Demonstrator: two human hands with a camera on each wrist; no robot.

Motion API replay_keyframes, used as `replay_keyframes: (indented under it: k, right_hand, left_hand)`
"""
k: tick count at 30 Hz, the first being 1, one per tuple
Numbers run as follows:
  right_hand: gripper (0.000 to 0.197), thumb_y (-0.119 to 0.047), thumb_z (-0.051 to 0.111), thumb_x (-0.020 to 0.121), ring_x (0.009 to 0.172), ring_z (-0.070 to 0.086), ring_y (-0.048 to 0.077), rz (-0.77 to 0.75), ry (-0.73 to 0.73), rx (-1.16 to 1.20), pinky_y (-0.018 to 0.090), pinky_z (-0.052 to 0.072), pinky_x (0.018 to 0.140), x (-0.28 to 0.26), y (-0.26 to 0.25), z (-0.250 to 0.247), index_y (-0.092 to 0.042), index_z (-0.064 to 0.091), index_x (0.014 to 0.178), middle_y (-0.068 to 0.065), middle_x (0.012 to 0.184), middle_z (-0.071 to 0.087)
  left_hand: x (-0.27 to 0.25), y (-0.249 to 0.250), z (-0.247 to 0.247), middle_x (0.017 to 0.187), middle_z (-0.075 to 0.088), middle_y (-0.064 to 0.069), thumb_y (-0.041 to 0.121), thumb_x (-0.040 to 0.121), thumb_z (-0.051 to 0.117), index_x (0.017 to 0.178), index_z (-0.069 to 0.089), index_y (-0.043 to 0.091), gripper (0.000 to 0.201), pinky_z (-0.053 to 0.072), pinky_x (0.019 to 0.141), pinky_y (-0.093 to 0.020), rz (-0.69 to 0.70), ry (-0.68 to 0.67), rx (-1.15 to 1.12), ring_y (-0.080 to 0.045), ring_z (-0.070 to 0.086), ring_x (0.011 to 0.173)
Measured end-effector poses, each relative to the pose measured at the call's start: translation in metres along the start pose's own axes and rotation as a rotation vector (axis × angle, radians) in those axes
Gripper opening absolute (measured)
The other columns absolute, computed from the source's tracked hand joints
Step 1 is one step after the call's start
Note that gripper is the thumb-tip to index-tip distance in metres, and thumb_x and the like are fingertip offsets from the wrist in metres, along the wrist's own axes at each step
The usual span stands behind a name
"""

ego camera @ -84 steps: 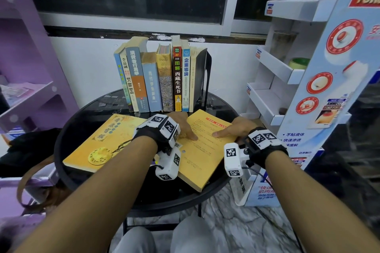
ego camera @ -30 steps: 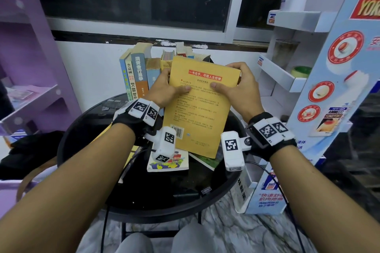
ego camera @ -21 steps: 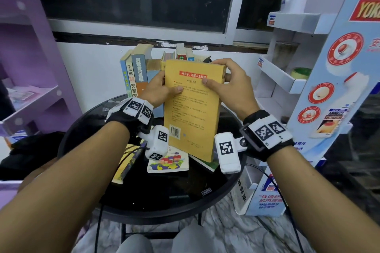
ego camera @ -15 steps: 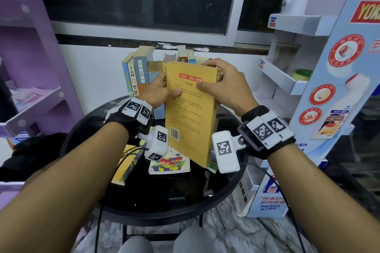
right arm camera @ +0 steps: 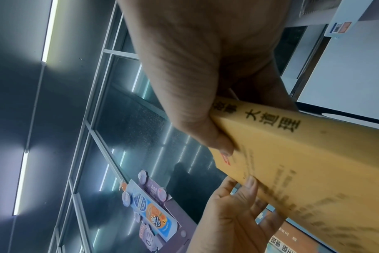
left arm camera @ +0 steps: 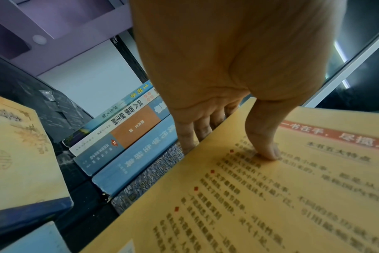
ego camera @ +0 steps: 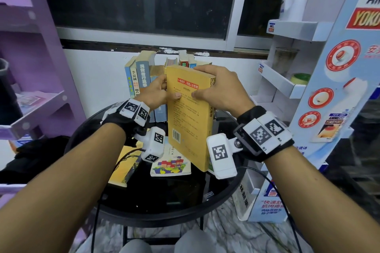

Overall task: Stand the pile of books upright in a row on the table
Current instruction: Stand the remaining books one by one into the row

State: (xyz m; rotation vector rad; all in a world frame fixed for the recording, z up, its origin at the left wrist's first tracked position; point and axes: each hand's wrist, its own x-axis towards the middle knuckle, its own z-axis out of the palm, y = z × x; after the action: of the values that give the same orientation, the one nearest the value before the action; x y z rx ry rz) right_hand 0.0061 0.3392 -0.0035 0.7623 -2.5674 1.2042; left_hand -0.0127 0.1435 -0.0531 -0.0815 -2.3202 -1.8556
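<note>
Both hands hold a yellow book (ego camera: 189, 121) upright above the round black table (ego camera: 164, 203), in front of the row of standing books (ego camera: 141, 76). My left hand (ego camera: 161, 91) grips its left edge, thumb (left arm camera: 264, 147) on the back cover and fingers behind. My right hand (ego camera: 217, 86) grips the top corner at the spine (right arm camera: 292, 135), thumb (right arm camera: 218, 143) on the cover. The book hides the right end of the row. A large yellow book (ego camera: 125, 166) and a colourful small book (ego camera: 170, 167) lie flat on the table.
A purple shelf unit (ego camera: 41, 100) stands at the left with a black bag (ego camera: 35, 152) below it. A white display rack (ego camera: 287, 86) and a blue printed panel (ego camera: 339, 88) stand close at the right. A dark window runs behind the row.
The yellow book lay flat under both hands. It has been lifted, stood upright and turned more edge-on, moving closer to the row.
</note>
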Motion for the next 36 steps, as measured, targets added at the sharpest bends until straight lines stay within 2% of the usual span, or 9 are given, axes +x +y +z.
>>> replay_keyframes:
  k: [5, 7, 10, 12, 14, 19, 25, 30, 36]
  right_hand:
    - [0.057, -0.016, 0.079, 0.077, 0.096, 0.059, 0.01, -0.005, 0.06, 0.018, 0.014, 0.045, 0.067, -0.004, 0.002, -0.006, -0.026, 0.059, 0.13, -0.01, 0.11, 0.06]
    - [0.057, -0.015, 0.079, 0.077, 0.097, 0.06, 0.011, -0.001, 0.081, 0.024, 0.013, 0.045, 0.065, -0.004, 0.003, -0.01, -0.026, 0.059, 0.129, -0.009, 0.109, 0.06]
    - [0.056, -0.016, 0.079, 0.078, 0.097, 0.059, 0.011, 0.013, 0.095, 0.027, 0.015, 0.047, 0.065, -0.004, 0.006, -0.019, -0.025, 0.058, 0.13, -0.007, 0.112, 0.061]
    - [0.056, -0.017, 0.079, 0.078, 0.099, 0.06, 0.013, 0.023, 0.109, 0.024, 0.022, 0.053, 0.071, -0.004, 0.007, -0.025, -0.024, 0.058, 0.129, -0.006, 0.114, 0.063]
    - [0.055, -0.017, 0.079, 0.077, 0.101, 0.061, 0.015, 0.042, 0.125, 0.017, 0.032, 0.057, 0.08, -0.003, 0.009, -0.031, -0.024, 0.059, 0.128, -0.005, 0.114, 0.064]
    - [0.054, -0.015, 0.078, 0.079, 0.1, 0.061, 0.015, 0.083, 0.151, -0.004, 0.034, 0.057, 0.08, -0.001, 0.017, -0.044, -0.023, 0.058, 0.129, -0.005, 0.113, 0.063]
    - [0.052, -0.015, 0.077, 0.08, 0.095, 0.059, 0.012, 0.107, 0.193, -0.034, 0.034, 0.056, 0.081, 0.009, 0.029, -0.05, -0.023, 0.059, 0.128, -0.008, 0.107, 0.061]
    - [0.053, -0.016, 0.077, 0.08, 0.096, 0.059, 0.012, 0.107, 0.224, -0.067, 0.032, 0.055, 0.082, 0.021, 0.04, -0.052, -0.022, 0.059, 0.129, -0.006, 0.108, 0.061]
    - [0.053, -0.018, 0.077, 0.08, 0.094, 0.057, 0.009, 0.086, 0.262, -0.119, 0.027, 0.052, 0.083, 0.037, 0.054, -0.05, -0.021, 0.06, 0.129, -0.001, 0.118, 0.067]
  left_hand:
    - [0.0, 0.005, 0.001, 0.123, 0.058, -0.006, 0.01, 0.083, 0.072, 0.132, 0.044, 0.016, 0.057, 0.048, 0.099, -0.049, 0.015, -0.027, 0.08, -0.024, 0.057, 0.117]
    - [0.002, 0.008, 0.004, 0.123, 0.056, -0.006, 0.011, 0.082, 0.072, 0.129, 0.044, 0.018, 0.055, 0.049, 0.099, -0.045, 0.03, -0.028, 0.099, -0.022, 0.057, 0.115]
    - [0.007, 0.014, 0.009, 0.117, 0.059, -0.003, 0.009, 0.083, 0.071, 0.132, 0.045, 0.015, 0.055, 0.05, 0.088, -0.026, 0.089, -0.007, 0.125, -0.008, 0.058, 0.102]
    - [0.011, 0.017, 0.012, 0.113, 0.062, -0.002, 0.008, 0.083, 0.072, 0.128, 0.049, 0.014, 0.051, 0.05, 0.09, -0.028, 0.12, 0.034, 0.123, -0.01, 0.06, 0.102]
    - [0.016, 0.02, 0.015, 0.109, 0.065, 0.0, 0.01, 0.082, 0.072, 0.122, 0.054, 0.015, 0.043, 0.051, 0.092, -0.033, 0.161, 0.134, 0.157, -0.012, 0.061, 0.103]
    - [0.029, 0.029, 0.023, 0.104, 0.065, 0.006, 0.014, 0.086, 0.065, 0.114, 0.061, 0.017, 0.028, 0.048, 0.077, -0.018, 0.284, 0.444, 0.295, -0.008, 0.06, 0.097]
    - [0.056, 0.038, 0.027, 0.126, 0.058, 0.004, 0.035, 0.083, 0.066, 0.122, 0.058, 0.025, 0.041, 0.046, 0.096, -0.038, 0.308, 0.505, 0.608, -0.015, 0.053, 0.115]
    - [0.081, 0.038, 0.037, 0.136, 0.051, -0.001, 0.054, 0.081, 0.06, 0.133, 0.051, 0.024, 0.06, 0.043, 0.093, -0.039, 0.216, 0.435, 0.893, -0.023, 0.048, 0.123]
    - [0.11, 0.033, 0.047, 0.136, 0.05, -0.008, 0.058, 0.079, 0.057, 0.132, 0.049, 0.017, 0.068, 0.036, 0.103, -0.043, 0.247, 0.462, 1.003, -0.028, 0.044, 0.126]
